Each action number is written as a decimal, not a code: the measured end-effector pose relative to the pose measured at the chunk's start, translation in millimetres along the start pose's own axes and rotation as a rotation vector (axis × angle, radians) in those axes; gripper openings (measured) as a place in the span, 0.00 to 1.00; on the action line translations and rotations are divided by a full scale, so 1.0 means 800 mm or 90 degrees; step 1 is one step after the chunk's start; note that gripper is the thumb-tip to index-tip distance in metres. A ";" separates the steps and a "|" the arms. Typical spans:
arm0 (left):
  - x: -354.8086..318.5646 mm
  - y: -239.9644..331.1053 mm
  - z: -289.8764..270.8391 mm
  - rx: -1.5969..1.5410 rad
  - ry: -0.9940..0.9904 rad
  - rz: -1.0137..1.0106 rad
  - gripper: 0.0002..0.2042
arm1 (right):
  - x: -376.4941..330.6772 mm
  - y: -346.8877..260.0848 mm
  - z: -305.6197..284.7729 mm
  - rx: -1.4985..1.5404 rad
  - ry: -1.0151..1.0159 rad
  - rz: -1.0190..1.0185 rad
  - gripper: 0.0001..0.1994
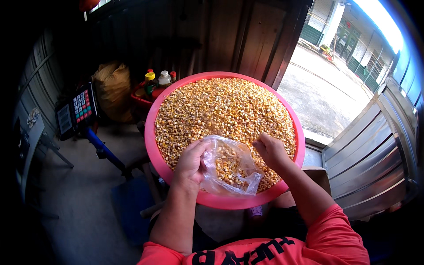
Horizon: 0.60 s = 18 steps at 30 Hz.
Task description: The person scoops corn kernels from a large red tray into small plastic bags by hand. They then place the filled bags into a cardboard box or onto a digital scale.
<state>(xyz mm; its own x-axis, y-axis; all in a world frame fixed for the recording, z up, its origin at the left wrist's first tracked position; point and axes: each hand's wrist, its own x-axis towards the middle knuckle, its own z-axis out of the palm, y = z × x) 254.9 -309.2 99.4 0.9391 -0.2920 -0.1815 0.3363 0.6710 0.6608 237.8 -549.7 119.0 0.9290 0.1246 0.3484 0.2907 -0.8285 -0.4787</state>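
A wide pink basin (152,150) is heaped with dried yellow corn kernels (225,101). Over its near part, my left hand (191,162) is closed on the left edge of a clear plastic bag (211,174). The bag's mouth gapes, and corn kernels show in it. My right hand (270,151) is curled closed above the corn, just right of the bag and apart from it. Whatever its fingers may hold is hidden from view.
Left of the basin stands a platform scale with a keypad display (77,110) on a blue post (104,148). Behind it are a tan sack (112,90) and several bottles (164,78). A metal door (362,154) stands at the right, beside the doorway onto concrete ground (316,90).
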 end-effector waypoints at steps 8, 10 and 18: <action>0.002 -0.001 0.000 -0.025 -0.007 0.003 0.09 | 0.032 -0.095 0.022 0.021 -0.210 -0.112 0.10; 0.004 -0.003 -0.004 -0.027 -0.022 0.009 0.09 | 0.033 -0.091 0.039 0.053 -0.238 -0.107 0.10; 0.001 0.002 -0.001 -0.021 -0.003 0.020 0.08 | 0.015 -0.086 0.024 0.151 -0.206 -0.115 0.09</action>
<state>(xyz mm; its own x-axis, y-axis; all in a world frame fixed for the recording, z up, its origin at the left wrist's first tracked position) 256.1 -307.3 99.9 0.9489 -0.2737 -0.1570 0.3086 0.7019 0.6419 233.5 -480.6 140.8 0.8716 0.4512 0.1916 0.4641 -0.6338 -0.6188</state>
